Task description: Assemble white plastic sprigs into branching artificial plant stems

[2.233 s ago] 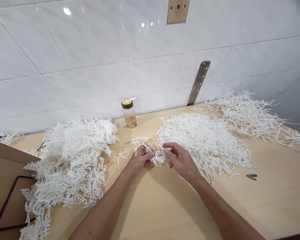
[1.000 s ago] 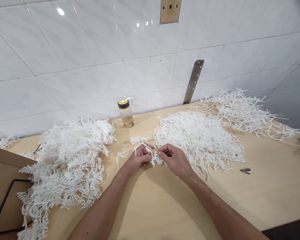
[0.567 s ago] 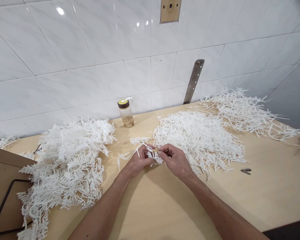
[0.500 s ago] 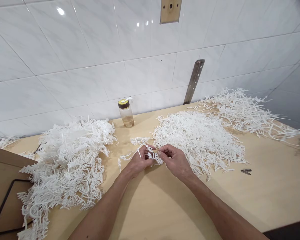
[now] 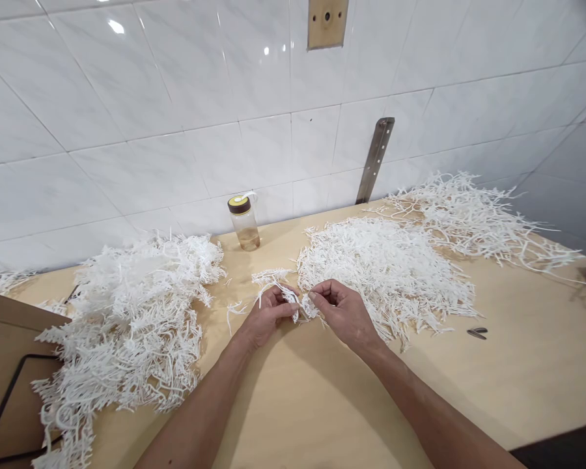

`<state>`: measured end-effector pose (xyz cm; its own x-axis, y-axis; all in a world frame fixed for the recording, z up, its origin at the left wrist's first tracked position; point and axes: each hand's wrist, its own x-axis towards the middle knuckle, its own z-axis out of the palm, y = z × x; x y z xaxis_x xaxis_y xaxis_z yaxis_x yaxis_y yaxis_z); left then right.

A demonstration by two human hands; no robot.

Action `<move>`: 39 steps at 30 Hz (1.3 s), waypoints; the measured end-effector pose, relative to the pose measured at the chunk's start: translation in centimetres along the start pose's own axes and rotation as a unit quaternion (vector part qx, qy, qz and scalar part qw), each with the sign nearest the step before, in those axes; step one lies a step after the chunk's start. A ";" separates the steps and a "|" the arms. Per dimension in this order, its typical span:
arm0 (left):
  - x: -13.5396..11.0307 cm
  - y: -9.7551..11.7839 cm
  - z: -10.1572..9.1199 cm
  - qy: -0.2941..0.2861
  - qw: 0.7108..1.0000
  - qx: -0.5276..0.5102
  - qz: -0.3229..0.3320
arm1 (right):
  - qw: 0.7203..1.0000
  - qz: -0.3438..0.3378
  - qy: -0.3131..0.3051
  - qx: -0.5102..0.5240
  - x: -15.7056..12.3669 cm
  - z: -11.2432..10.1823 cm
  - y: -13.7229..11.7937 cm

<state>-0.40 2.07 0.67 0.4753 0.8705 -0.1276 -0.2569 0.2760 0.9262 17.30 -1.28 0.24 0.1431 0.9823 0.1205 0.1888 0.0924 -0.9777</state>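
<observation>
My left hand (image 5: 266, 317) is closed, thumb against fingers, on a white branched plastic piece (image 5: 289, 296) whose thin twigs stick out past the fingertips. Just right of it, my right hand (image 5: 340, 311) is pinched, thumb to forefinger, at small white twigs (image 5: 308, 306) beside that piece; whether they are joined to it I cannot tell. Behind my left hand lies a loose feathery white sprig (image 5: 269, 276). A broad heap of short white twigs (image 5: 381, 267) spreads behind and beside my right hand. To the left rises a taller heap of branched white pieces (image 5: 141, 312).
A third heap of long white stems (image 5: 478, 215) lies at the back right. A clear bottle (image 5: 247, 228) with a yellow-and-black lid stands near the tiled wall. A metal strip (image 5: 375, 159) leans there. A small dark two-pronged item (image 5: 477, 333) lies right; a brown box (image 5: 10, 352) stands left.
The piece in my left hand has turned, and its twigs now point up between the hands. Both hands remain close together. The view has shifted slightly.
</observation>
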 end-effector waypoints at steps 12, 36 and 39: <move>0.2 -0.2 -0.2 -0.005 1.000 -0.019 -0.008 | 1.000 0.013 -0.007 -0.001 -0.2 0.3 -0.3; 0.0 -0.3 0.4 0.070 0.996 0.040 -0.029 | 1.000 0.003 0.013 -0.011 -0.3 0.9 0.0; 0.0 -0.4 0.5 0.056 0.997 0.042 -0.018 | 1.000 -0.003 0.020 -0.008 -0.3 0.9 0.2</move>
<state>0.13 1.71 0.44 0.3843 0.9023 -0.1954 -0.1675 0.2763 0.9464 16.40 -1.37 -0.10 0.1796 0.9746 0.1339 0.2059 0.0958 -0.9739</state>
